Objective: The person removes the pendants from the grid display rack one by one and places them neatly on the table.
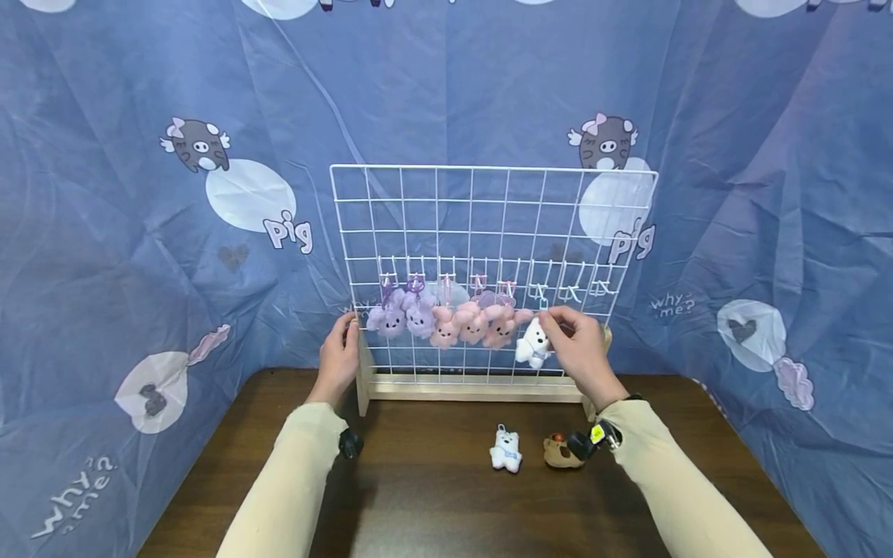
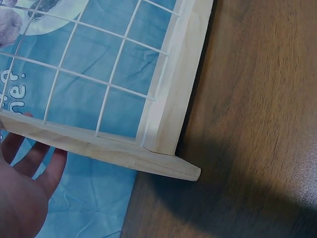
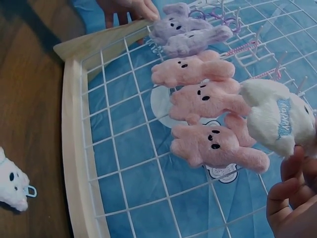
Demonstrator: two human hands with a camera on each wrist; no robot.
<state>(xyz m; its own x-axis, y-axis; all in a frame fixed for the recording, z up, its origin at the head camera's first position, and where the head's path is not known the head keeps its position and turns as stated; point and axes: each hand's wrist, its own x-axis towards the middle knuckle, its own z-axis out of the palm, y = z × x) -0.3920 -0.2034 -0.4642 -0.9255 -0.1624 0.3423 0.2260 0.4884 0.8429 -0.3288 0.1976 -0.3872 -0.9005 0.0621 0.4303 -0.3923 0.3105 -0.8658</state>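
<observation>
In the head view my right hand (image 1: 580, 345) pinches a white bear plush keychain (image 1: 534, 343) just below a hook on a white wire grid rack (image 1: 453, 200). Its light-blue clasp (image 1: 543, 304) is close to the hook; whether it is on the hook, I cannot tell. The right wrist view shows the bear (image 3: 277, 116) from beneath, its blue bow facing the camera. My left hand (image 1: 339, 355) grips the rack's left wooden post (image 1: 363, 372), thumb on one side and fingers behind. Purple plush keychains (image 1: 387, 319) and pink plush keychains (image 1: 473, 324) hang in a row left of the bear.
Two bare hooks (image 1: 570, 294) stick out right of the bear. On the brown table (image 1: 432, 496) lie another white bear keychain (image 1: 505, 451) and a brown plush (image 1: 560, 452), partly covered by the right wrist camera. A blue patterned curtain (image 1: 446, 93) hangs behind the rack.
</observation>
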